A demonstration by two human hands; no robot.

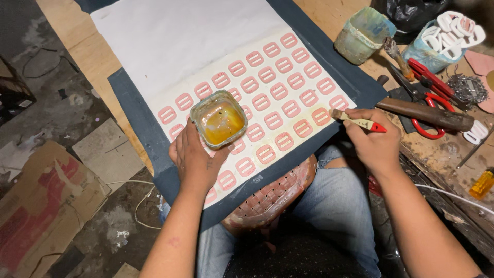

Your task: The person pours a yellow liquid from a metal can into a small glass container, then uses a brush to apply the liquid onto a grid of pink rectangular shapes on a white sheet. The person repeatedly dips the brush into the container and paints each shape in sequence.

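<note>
Rough wooden worktable under dim warm light, dirty dark concrete floor to the left littered with flattened cardboard, a loose board scrap and a thin white wire, black plastic bag at top right.

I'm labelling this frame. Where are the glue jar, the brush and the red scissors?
glue jar (219, 121), head view, amber glue inside.
brush (360, 122), head view, pale handle.
red scissors (431, 97), head view, red handle loop.
</note>
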